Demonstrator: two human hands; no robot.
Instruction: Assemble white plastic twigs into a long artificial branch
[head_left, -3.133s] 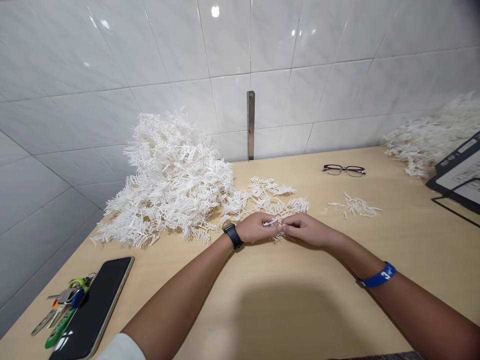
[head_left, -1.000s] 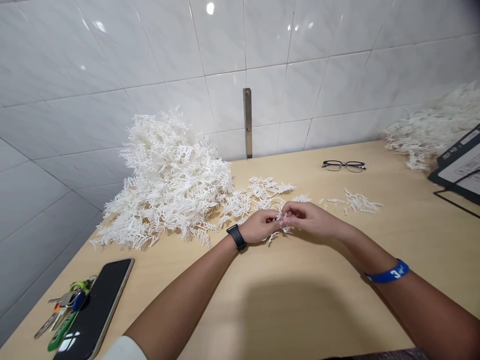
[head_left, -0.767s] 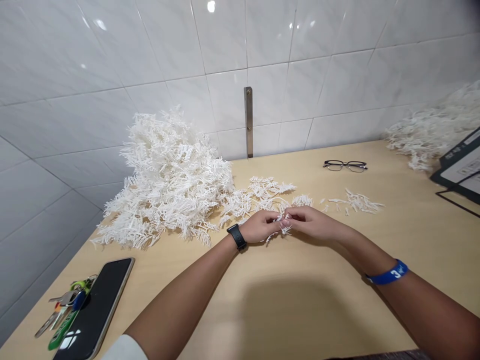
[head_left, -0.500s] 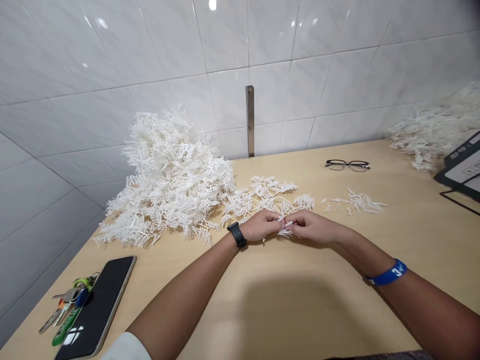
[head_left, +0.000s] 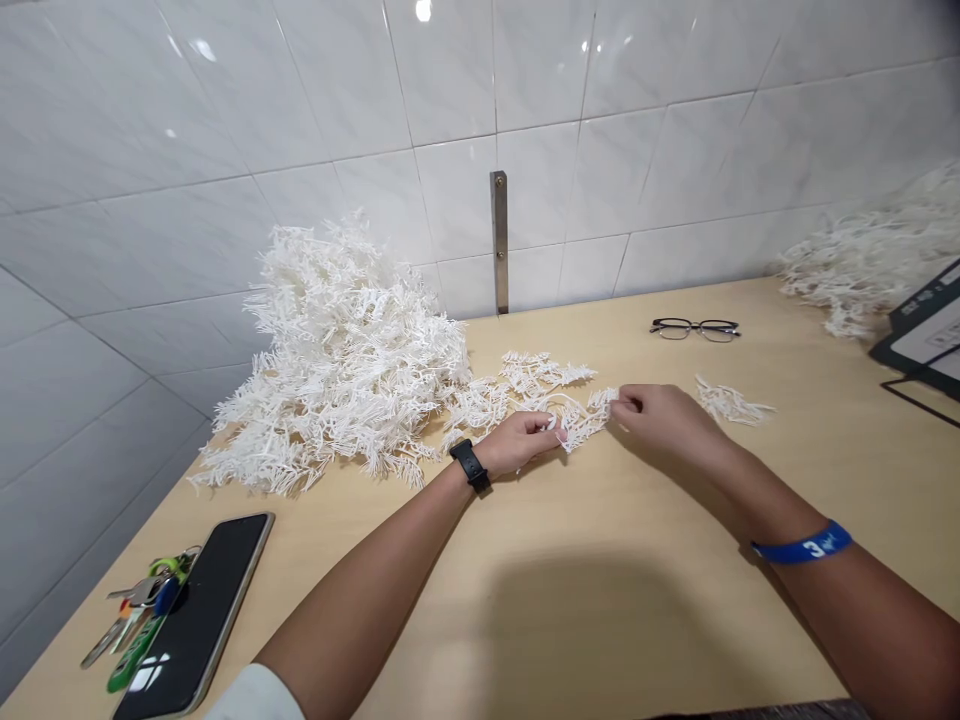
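Half a second earlier both hands had been pressed together at the centre of the frame. Now they had drawn apart, which suggested the piece they worked on was being stretched or pulled open between them. The left hand (head_left: pixel 517 443), with a black watch (head_left: pixel 470 465) on its wrist, rested on the table (head_left: pixel 600 600) with thumb and forefinger closed on the left end of a white plastic sprig (head_left: pixel 581 420). The right hand (head_left: pixel 664 415) had shifted toward the right of the frame, its fingertips pinched at the sprig's right tip. Whether that tip had come loose could not be made out. The sprig lay low over the tabletop just above centre, thin, feathery and many-branched, spread flat between the two grips. Behind it, to the left, rose the large pile of similar sprigs (head_left: pixel 345 360). A few loose bits (head_left: pixel 731 403) lay just right of the right hand, with glasses (head_left: pixel 694 328) farther back. A phone (head_left: pixel 195 610) and keys (head_left: pixel 135 620) sat at lower left.
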